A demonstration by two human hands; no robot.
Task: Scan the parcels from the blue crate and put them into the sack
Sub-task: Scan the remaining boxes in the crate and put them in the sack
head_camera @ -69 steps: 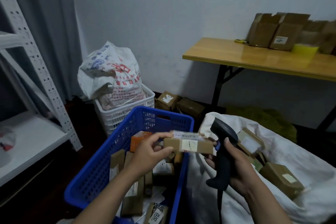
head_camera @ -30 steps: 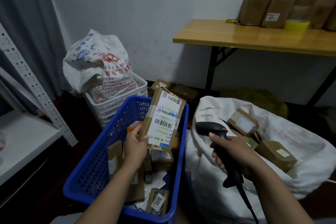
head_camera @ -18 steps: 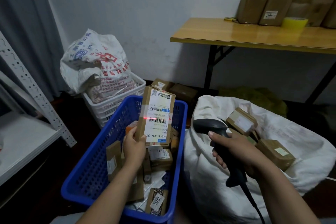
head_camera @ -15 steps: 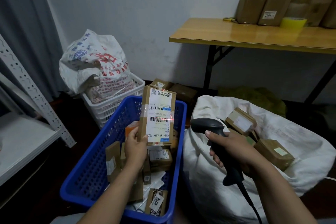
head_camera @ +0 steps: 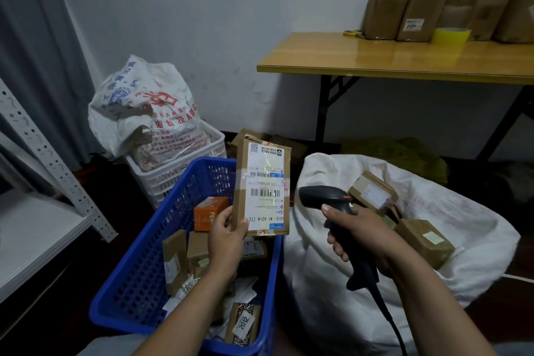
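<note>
Parcel [head_camera: 261, 188], a flat brown carton with a white shipping label, held upright above the far end of the blue crate [head_camera: 138, 283], label and barcodes facing the wearer. Left hand [head_camera: 228, 235] grasps its lower left corner, thumb across the front face and fingers behind. Right hand [head_camera: 364, 235] is wrapped round the grip of the black corded scanner [head_camera: 323, 196], forefinger lying along the head, whose window points left toward the label from just beside the carton's right edge. No scan line can be made out on the barcode, so whether a reading has registered cannot be told. Step in hand, by judgement: scanning, with transfer not yet begun. More cartons, among them an orange box [head_camera: 209, 212], lie in the crate. Several brown cartons [head_camera: 424, 241] already rest in the open mouth of the white sack [head_camera: 462, 211], which slumps just beside the crate's right wall. Next move would call for carrying the parcel rightward over the crate rim, past the scanner hand, and releasing it into the sack's mouth.
</note>
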